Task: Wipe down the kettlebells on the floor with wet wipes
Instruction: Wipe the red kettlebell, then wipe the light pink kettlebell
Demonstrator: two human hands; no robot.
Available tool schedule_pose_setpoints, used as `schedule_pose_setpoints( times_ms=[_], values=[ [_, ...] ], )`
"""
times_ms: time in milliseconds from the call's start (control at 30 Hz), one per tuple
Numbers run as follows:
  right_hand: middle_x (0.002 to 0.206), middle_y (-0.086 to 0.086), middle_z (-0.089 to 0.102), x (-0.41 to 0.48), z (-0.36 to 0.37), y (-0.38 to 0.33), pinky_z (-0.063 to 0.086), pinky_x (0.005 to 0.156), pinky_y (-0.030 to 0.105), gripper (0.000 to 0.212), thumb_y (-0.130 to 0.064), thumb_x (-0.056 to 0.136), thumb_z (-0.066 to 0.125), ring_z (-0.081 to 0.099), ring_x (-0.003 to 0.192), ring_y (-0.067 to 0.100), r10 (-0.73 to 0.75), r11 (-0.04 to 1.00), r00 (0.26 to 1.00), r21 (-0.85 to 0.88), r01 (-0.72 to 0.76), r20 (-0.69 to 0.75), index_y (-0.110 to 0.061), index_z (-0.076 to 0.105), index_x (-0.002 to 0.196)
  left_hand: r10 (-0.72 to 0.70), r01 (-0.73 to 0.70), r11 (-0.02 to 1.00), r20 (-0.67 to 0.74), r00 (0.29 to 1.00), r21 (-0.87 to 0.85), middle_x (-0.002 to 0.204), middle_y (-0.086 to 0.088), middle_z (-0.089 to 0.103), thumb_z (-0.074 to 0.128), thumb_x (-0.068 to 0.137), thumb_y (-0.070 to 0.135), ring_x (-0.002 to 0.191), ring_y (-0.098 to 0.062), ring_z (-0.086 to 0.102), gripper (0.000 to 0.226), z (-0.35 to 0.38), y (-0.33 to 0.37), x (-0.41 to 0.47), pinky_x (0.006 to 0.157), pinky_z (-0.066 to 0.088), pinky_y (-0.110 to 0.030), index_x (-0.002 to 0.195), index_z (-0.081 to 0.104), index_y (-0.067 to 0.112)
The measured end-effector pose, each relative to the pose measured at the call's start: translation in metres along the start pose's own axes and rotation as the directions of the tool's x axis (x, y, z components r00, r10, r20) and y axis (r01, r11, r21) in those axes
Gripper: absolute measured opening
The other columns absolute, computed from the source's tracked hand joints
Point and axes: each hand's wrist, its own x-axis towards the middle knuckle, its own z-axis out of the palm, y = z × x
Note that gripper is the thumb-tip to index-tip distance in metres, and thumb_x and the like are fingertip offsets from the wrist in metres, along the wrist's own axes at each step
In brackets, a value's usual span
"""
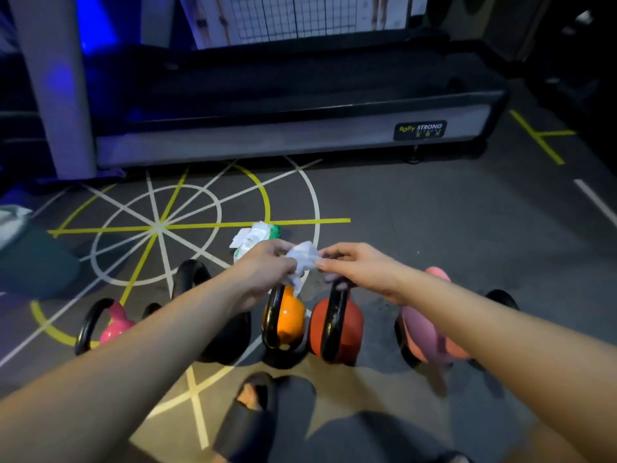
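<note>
Just above a row of kettlebells, one crumpled white wet wipe [302,260] is stretched between two bare hands, its long axis running left to right across the frame. The left hand [267,270] has its fingers curled round one end of the wipe; the right hand [355,265] pinches the other end between thumb and fingertips.

Six kettlebells can be counted on the floor [434,228], lined up side by side across the view: a pink kettlebell [113,327], a black kettlebell [233,339], an orange kettlebell [288,320], a red kettlebell [349,324], a pale pink kettlebell [424,332] and a dark kettlebell [500,297] largely hidden behind the right forearm. The orange and red ones stand upright and close together directly under the wipe, their black handles arching front to back.

One pack of wipes [257,237] lies on the floor just beyond the left hand, flap lifted. One foot in a black sandal [247,426] stands just short of the row.

Grey floor painted with yellow and white lines stretches beyond the kettlebells, with bare room to the right of the pack. The long side of a treadmill [300,142] closes off the far edge.
</note>
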Motion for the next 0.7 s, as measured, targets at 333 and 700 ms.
schedule_pose_setpoints(
  times_ms=[333,700],
  values=[
    [0.085,0.005,0.067,-0.021,-0.025,-0.060,0.058,0.076,0.030,0.015,-0.028,0.091,0.071,0.066,0.084,0.014,-0.162,0.949,0.938,0.211,0.233,-0.305,-0.019,0.074,0.081,0.210,-0.216,0.958,0.052,0.976,0.188,0.061,-0.001,0.060,0.076,0.088,0.045,0.052,-0.010,0.051,0.039,-0.017,0.053,-0.006,0.052,0.040,-0.023,0.090,0.065,0.008],
    [0.097,0.022,0.074,-0.030,-0.075,-0.083,0.057,0.068,0.029,0.038,-0.018,0.085,0.077,0.071,0.083,0.027,-0.099,0.879,0.860,0.362,0.311,-0.500,0.005,0.062,0.113,0.315,-0.304,0.948,0.126,0.941,-0.093,0.072,-0.008,0.071,0.081,0.086,0.023,0.062,-0.021,0.069,0.032,0.050,0.116,0.039,0.065,0.054,-0.038,0.095,0.053,0.010]
  ],
)
